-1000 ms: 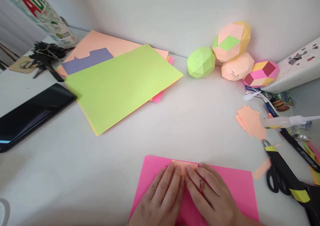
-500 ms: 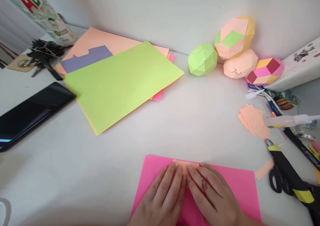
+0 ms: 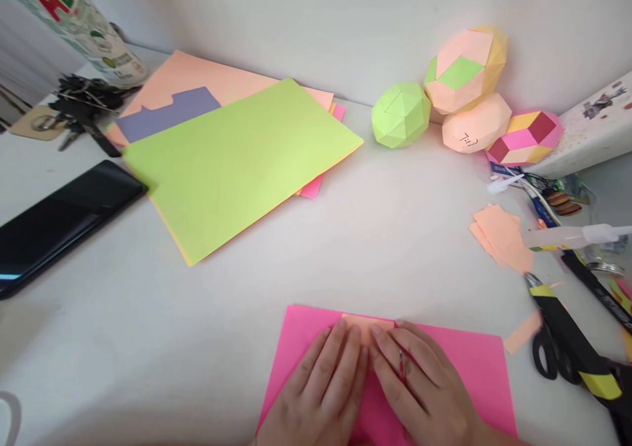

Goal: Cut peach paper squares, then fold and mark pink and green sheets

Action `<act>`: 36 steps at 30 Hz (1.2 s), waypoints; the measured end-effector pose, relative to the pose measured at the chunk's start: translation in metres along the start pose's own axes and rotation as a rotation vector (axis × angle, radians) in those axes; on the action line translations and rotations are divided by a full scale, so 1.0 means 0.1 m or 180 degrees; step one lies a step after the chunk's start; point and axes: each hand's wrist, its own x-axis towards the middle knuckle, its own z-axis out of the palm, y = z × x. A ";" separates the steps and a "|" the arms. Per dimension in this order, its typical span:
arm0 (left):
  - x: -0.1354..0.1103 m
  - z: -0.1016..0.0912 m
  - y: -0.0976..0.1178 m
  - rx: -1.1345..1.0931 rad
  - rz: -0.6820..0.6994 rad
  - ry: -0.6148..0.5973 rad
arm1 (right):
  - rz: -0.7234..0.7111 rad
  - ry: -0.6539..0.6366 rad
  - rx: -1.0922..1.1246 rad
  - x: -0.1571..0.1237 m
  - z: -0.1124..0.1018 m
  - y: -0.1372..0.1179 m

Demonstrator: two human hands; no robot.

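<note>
A pink sheet of paper [image 3: 474,373] lies at the front of the table, with a small peach paper piece [image 3: 368,322] on it by its far edge. My left hand [image 3: 316,387] rests flat, fingers stretched out, its fingertips pressing the peach piece's left part. On the right part press the fingertips of my right hand [image 3: 427,387]. Tucked between that hand's fingers is a slim pen [image 3: 401,367] with a red tip; most of it is hidden under the hand.
Stacked coloured sheets, a lime green sheet [image 3: 241,170] on top, lie at the back left beside a black phone [image 3: 69,225]. Several paper polyhedra [image 3: 401,115] stand along the wall. To the right are peach cut-outs [image 3: 501,235], black-and-yellow scissors [image 3: 567,341] and a glue bottle [image 3: 567,237].
Both hands keep their places on the peach piece. The view has shifted very slightly; nothing else visibly differs.
</note>
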 end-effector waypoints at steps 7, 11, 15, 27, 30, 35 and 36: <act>-0.01 0.02 -0.01 -0.0017 0.0000 0.0056 | 0.0022 -0.0026 0.0015 -0.01 0.00 -0.01; -0.01 0.02 0.00 0.0013 0.0015 0.0015 | 0.0023 -0.0018 0.0039 -0.01 0.01 0.00; -0.02 0.02 -0.01 0.0018 0.0033 -0.0019 | 0.0009 -0.0042 0.0027 -0.02 0.00 0.00; -0.02 0.01 0.00 0.0171 0.0121 -0.0087 | 0.0076 0.0000 -0.0028 0.00 0.01 -0.03; 0.02 -0.03 -0.02 0.0367 0.0315 -0.0154 | 0.0123 0.0080 0.0009 0.02 0.01 -0.04; 0.08 -0.07 -0.06 0.0384 0.0550 -0.0123 | 0.0176 0.0127 0.0024 0.01 0.03 -0.05; 0.08 -0.07 -0.07 0.0327 0.0567 -0.0096 | 0.0177 0.0121 0.0018 0.01 0.03 -0.06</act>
